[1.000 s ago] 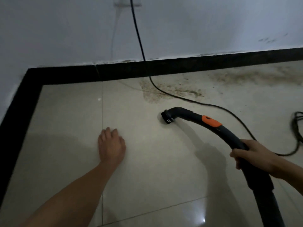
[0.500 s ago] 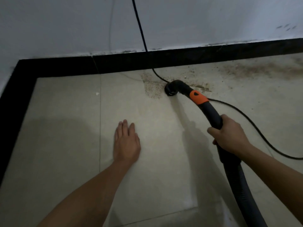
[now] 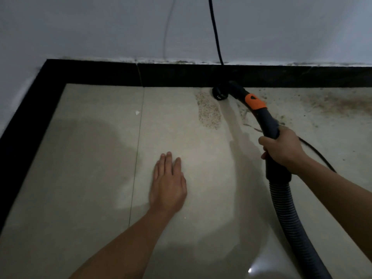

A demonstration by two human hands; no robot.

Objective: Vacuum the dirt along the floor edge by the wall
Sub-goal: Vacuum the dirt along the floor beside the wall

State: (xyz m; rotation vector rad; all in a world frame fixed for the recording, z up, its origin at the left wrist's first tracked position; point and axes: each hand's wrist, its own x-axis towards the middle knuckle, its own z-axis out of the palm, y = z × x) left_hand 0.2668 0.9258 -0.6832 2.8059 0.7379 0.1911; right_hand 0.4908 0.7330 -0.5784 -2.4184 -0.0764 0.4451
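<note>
Gripping vacuum handle, right hand; left hand flat on floor

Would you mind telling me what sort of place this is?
Probably a bare room corner indoors: a tiled floor, a black skirting board under a painted wall, and a power cord hanging down it.

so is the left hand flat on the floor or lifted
Flat: the left hand lies palm down, fingers spread, on the floor tile.
</note>
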